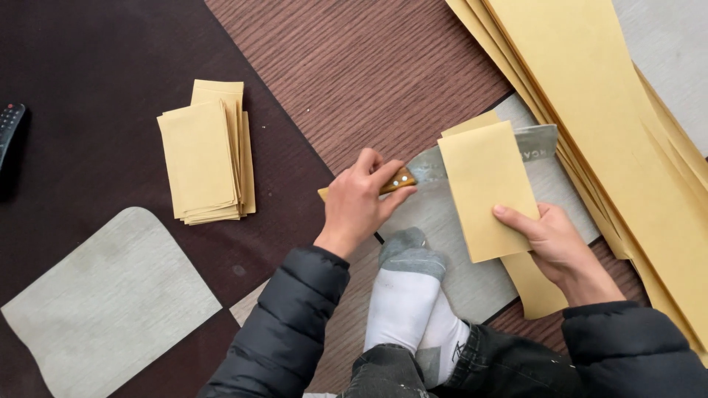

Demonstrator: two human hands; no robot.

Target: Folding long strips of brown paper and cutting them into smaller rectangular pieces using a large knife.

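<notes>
The right hand pinches a cut tan paper sheet at its lower right edge, fingers closed on it. The sheet looks light, thin and flexible, best held by an edge. Left of the sheet, the left hand grips a wooden-handled knife; the blade is hidden.
</notes>
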